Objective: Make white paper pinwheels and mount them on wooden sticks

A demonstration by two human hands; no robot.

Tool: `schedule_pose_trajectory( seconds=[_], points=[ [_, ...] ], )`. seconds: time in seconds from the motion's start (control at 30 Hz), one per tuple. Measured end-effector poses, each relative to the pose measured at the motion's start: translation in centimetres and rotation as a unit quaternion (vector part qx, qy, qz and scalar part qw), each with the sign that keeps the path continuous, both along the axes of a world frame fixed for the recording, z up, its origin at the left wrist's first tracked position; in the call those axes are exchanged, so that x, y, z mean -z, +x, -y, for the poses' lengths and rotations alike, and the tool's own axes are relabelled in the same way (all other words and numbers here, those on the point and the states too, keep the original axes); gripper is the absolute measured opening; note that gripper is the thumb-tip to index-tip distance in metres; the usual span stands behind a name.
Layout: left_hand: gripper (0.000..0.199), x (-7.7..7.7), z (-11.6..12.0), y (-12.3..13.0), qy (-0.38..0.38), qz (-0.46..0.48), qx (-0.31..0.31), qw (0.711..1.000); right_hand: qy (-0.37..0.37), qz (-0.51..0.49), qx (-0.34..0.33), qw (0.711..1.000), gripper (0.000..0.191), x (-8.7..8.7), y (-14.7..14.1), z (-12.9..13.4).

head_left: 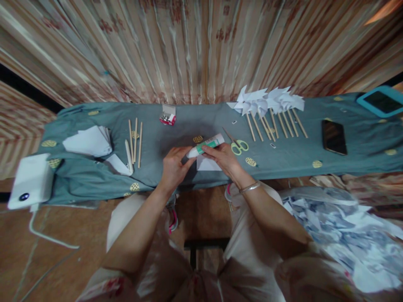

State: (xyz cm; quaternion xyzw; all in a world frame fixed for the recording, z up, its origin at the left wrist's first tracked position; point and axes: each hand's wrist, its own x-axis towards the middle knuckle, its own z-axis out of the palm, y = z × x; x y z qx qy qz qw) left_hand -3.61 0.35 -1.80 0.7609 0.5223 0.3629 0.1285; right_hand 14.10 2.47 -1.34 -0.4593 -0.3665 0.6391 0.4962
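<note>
A white and green glue stick [208,144] is held between both hands above the cloth-covered table. My left hand [176,164] has its fingers closed on the white left end. Wrapped round the right part of the stick is my right hand [224,157], with a bracelet at the wrist. Beneath the hands lies a white paper piece [208,164]. Green-handled scissors [239,146] rest just right of my right hand. Several white paper pinwheels [267,101] on wooden sticks lie at the back right.
Stacked paper [88,141], wooden sticks [135,140] and a small red box [168,115] sit on the left half. A phone [334,137] and blue-framed device [382,102] lie right. A white device [30,180] hangs at the left edge; paper scraps [349,235] fill a bag below right.
</note>
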Motion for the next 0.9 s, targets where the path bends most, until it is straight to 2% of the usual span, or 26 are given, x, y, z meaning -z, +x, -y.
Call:
schedule_pose_trajectory(
  seconds=[0.17,0.43,0.6,0.7,0.8,0.9],
  points=[
    [0.027,0.2,0.3,-0.5,0.004,-0.005,0.005,1.000,-0.003,0.012,-0.009,1.000,0.044,0.4,-0.6,0.1],
    [0.030,0.2,0.3,-0.8,-0.009,0.025,0.008,1.000,0.010,0.027,-0.039,0.999,0.041,0.0,-0.9,0.4],
    [0.026,0.6,-0.5,-2.2,-0.025,0.021,-0.045,0.998,0.042,0.055,-0.013,0.998,0.047,0.1,1.4,0.0],
    [0.023,1.0,-1.1,-3.5,-0.031,-0.012,-0.079,0.996,0.072,0.108,0.010,0.992,0.044,0.7,3.4,0.0],
    [0.022,1.3,-1.6,-4.7,-0.031,-0.060,-0.096,0.993,0.123,0.190,0.015,0.974,0.033,1.4,5.2,0.6],
    [0.022,1.2,-1.8,-5.2,-0.021,-0.097,-0.102,0.990,0.174,0.291,0.017,0.941,0.019,1.7,6.4,1.5]
  ],
)
